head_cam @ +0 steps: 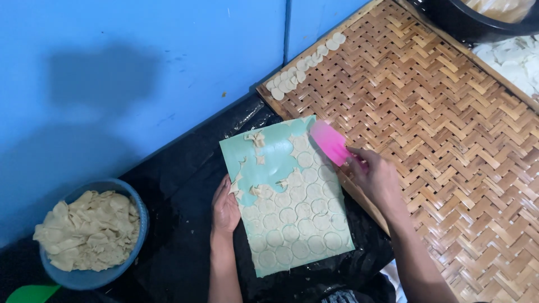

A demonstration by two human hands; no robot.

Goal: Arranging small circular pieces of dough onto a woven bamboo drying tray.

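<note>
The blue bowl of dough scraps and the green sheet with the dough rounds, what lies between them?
In the head view, only black plastic sheeting lies between the blue bowl and the green sheet.

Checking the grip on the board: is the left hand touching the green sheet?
Touching. The head view shows the left hand gripping the left edge of the green sheet, fingers against it.
</note>
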